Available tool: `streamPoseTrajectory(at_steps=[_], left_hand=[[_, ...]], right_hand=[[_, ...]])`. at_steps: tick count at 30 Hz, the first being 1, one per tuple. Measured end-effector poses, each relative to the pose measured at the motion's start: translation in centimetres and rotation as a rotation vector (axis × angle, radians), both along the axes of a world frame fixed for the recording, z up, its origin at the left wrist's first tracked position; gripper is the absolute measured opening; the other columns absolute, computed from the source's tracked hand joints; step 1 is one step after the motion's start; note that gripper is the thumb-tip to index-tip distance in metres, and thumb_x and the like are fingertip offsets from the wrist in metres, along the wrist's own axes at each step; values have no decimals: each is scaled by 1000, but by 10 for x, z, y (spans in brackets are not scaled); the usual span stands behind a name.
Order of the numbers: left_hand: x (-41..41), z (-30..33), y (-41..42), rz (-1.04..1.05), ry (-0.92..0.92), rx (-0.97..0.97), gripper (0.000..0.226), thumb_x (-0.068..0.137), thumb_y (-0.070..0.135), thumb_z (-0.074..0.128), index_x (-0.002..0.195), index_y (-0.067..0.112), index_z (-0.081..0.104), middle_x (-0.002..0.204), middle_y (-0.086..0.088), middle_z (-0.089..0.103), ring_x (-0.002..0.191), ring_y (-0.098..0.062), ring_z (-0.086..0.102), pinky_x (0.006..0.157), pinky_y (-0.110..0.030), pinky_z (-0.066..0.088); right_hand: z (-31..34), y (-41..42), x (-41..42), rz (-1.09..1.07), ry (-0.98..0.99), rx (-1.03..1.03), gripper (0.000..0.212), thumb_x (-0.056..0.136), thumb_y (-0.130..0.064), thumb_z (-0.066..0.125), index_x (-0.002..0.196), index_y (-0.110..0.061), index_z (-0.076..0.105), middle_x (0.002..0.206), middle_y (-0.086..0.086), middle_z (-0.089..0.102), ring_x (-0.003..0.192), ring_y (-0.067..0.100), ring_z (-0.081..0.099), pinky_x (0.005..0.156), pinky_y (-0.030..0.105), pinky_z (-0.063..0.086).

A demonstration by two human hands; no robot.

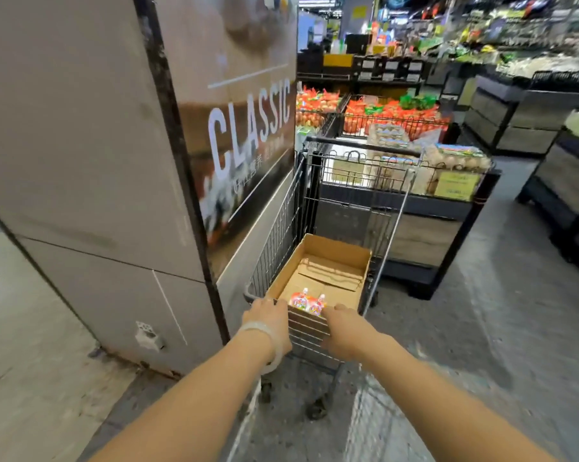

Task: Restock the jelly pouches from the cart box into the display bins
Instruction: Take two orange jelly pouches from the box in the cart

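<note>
The fingers of the left hand and the right hand curl round the cart handle. Just past them, two jelly pouches lie at the near end of the open cardboard box in the wire cart. A big pillar stands on the left.

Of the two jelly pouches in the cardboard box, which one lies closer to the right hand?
The right-side jelly pouch, lying just beside the right hand on the cart handle. The other jelly pouch lies further left, toward the left hand.
</note>
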State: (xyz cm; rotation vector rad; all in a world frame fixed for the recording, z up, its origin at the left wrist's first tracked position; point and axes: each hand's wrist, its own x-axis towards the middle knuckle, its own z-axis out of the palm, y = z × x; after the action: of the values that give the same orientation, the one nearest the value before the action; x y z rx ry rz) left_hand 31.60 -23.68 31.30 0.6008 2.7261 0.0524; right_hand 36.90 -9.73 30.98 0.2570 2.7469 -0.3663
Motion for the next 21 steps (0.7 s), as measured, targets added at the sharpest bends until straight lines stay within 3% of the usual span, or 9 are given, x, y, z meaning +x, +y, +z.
streamPoseTrajectory(at_steps=[4,14,21], left_hand=[[-66,-18,59,-73,-9,-6,66,81,35,68,135,15,36,139,-9,36,131,-28,34,103,-42,39],[-234,-65,163,6,-131,-7,63,78,37,69,129,14,42,134,-9,40,129,-30,38,102,-42,40],[-311,-151,186,33,-308,-121,65,82,31,65,138,16,36,140,-8,38,130,-30,41,103,-37,42]], right_hand=[[-18,57,-72,-34,-2,14,55,87,-28,61,134,-11,39,132,15,46,120,34,48,98,41,44],[-66,173,-241,-49,-86,-5,55,88,-28,60,135,-6,40,135,17,45,124,33,46,99,39,44],[-153,197,-293,-195,-311,-159,52,91,-25,55,136,-7,37,140,16,41,129,31,41,104,31,38]])
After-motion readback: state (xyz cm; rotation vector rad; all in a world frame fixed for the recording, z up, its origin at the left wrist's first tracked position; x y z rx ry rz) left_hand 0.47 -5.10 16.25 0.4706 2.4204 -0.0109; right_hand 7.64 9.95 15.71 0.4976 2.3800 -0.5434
